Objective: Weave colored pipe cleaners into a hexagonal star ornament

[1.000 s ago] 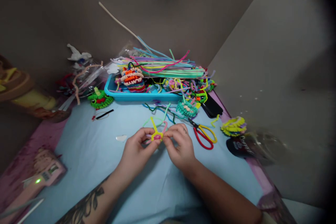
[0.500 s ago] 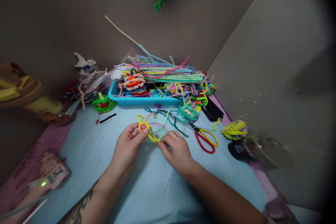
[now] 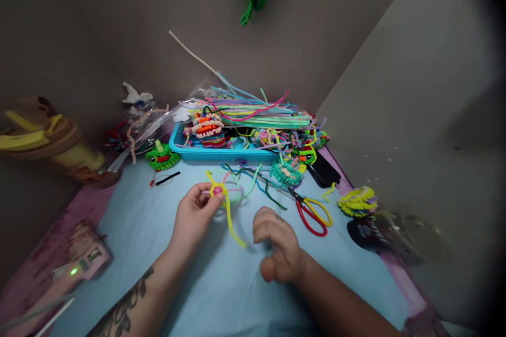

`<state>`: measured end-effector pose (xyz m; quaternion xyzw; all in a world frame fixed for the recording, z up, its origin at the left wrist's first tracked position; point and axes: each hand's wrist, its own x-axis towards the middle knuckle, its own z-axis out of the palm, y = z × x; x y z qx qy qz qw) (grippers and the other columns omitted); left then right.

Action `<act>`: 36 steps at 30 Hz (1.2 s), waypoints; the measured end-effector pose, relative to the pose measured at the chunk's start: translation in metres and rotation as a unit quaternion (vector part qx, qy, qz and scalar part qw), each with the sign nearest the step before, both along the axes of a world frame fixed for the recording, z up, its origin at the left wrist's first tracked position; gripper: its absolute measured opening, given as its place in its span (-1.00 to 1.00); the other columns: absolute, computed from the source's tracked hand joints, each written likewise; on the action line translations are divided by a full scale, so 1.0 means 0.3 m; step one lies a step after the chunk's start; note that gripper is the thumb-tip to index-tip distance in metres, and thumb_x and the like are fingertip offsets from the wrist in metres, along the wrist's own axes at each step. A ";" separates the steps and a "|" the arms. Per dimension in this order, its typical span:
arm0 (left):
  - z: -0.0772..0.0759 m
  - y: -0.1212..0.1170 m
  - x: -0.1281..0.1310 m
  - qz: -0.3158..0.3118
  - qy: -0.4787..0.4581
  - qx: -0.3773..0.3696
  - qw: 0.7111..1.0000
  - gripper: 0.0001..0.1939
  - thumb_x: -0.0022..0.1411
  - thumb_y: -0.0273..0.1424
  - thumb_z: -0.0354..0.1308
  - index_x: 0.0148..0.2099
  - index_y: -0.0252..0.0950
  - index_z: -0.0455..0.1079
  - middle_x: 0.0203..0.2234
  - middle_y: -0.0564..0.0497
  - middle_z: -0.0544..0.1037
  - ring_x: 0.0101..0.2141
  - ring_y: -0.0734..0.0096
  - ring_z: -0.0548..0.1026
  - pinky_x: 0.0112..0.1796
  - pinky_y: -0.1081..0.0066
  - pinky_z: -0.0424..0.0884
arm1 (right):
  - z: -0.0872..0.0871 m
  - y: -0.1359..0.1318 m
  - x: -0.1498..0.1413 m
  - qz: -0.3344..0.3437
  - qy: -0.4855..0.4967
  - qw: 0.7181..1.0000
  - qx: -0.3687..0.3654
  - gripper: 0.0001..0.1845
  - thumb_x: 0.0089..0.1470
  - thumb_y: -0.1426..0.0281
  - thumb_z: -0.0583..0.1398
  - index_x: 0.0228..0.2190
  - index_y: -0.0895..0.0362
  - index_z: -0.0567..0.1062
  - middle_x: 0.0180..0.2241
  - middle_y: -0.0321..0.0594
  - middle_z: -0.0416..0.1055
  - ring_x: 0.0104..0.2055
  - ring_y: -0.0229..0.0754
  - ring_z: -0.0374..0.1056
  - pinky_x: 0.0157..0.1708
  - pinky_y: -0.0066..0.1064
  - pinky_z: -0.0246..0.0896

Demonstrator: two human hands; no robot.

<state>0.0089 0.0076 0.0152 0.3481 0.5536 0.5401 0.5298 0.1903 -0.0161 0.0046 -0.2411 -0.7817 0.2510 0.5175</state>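
Between thumb and fingers, my left hand (image 3: 197, 208) pinches a pipe cleaner piece (image 3: 218, 190) with a yellow ring around a pink middle. One yellow strand hangs from it toward me, its end loose, and a shorter one sticks up. Pink, lilac and mint strands spread out behind the piece. My right hand (image 3: 279, 245) is apart from it on the right, fingers curled with a gap between them and the thumb, holding nothing. Beyond that hand lie scissors (image 3: 314, 216) with one red and one yellow handle, beside a teal fuzzy piece (image 3: 286, 174).
A blue tray (image 3: 221, 155) at the back holds many coloured pipe cleaners and finished pieces. A green figure (image 3: 162, 156) sits left of it, a black phone (image 3: 324, 169) right. A yellow piece (image 3: 358, 201) and a cup (image 3: 369, 231) stand at the right edge; a pink device (image 3: 89, 260) lies left.
My right hand has let go of the yellow strand and moved right and toward me, its fingers opening. The strand now hangs down free. My left hand keeps its pinch.
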 end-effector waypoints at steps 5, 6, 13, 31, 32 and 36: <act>0.006 -0.008 0.010 -0.076 -0.074 -0.046 0.993 -0.65 -0.09 -0.31 0.39 -0.27 -0.33 0.39 -0.50 0.07 0.56 -0.52 0.52 0.47 -0.43 0.52 0.32 | -0.043 0.022 0.005 -0.170 -0.047 0.984 -0.012 -0.88 0.20 0.42 0.04 -0.32 0.08 0.38 -0.42 -0.23 0.32 -0.33 -0.17 0.27 -0.29 -0.24 0.21; 0.006 -0.015 0.018 -0.089 -0.080 -0.051 0.991 -0.66 -0.10 -0.32 0.39 -0.27 -0.33 0.40 -0.52 0.07 0.55 -0.53 0.53 0.46 -0.44 0.53 0.31 | -0.047 0.025 0.000 -0.201 -0.080 0.976 0.005 -0.88 0.16 0.47 0.09 -0.25 0.08 0.40 -0.37 -0.21 0.34 -0.28 -0.15 0.28 -0.24 -0.22 0.21; 0.005 -0.049 0.062 -0.144 -0.092 -0.068 0.983 -0.66 -0.14 -0.29 0.40 -0.34 -0.32 0.39 -0.53 0.06 0.54 -0.54 0.52 0.44 -0.43 0.50 0.33 | -0.051 0.017 -0.025 -0.281 -0.139 0.947 0.066 -0.81 0.05 0.50 0.21 -0.26 0.02 0.46 -0.30 -0.22 0.31 -0.20 -0.12 0.26 -0.14 -0.16 0.21; 0.007 -0.061 0.041 -0.203 0.169 0.112 0.958 -0.93 0.12 -0.40 0.19 -0.30 -0.27 0.42 -0.40 0.03 0.54 -0.34 0.38 0.48 -0.28 0.44 0.36 | -0.056 0.034 -0.029 -0.153 0.054 0.951 -0.263 -0.83 -0.07 0.31 0.32 -0.55 0.11 0.48 -0.39 -0.27 0.28 -0.31 -0.19 0.28 -0.29 -0.35 0.21; 0.008 -0.062 0.040 -0.208 0.186 0.119 0.953 -0.93 0.13 -0.40 0.18 -0.29 -0.26 0.42 -0.40 0.03 0.54 -0.35 0.39 0.48 -0.28 0.45 0.36 | -0.057 0.036 -0.028 -0.130 0.073 0.944 -0.293 -0.81 -0.08 0.28 0.32 -0.56 0.12 0.48 -0.40 -0.27 0.28 -0.31 -0.20 0.27 -0.28 -0.36 0.21; 0.009 -0.070 0.035 -0.219 0.242 0.148 0.933 -0.94 0.14 -0.42 0.16 -0.29 -0.26 0.41 -0.42 0.05 0.55 -0.40 0.43 0.46 -0.33 0.47 0.34 | -0.057 0.039 -0.031 -0.069 0.162 0.904 -0.390 -0.73 -0.18 0.22 0.37 -0.62 0.12 0.47 -0.43 -0.31 0.25 -0.30 -0.20 0.24 -0.24 -0.36 0.17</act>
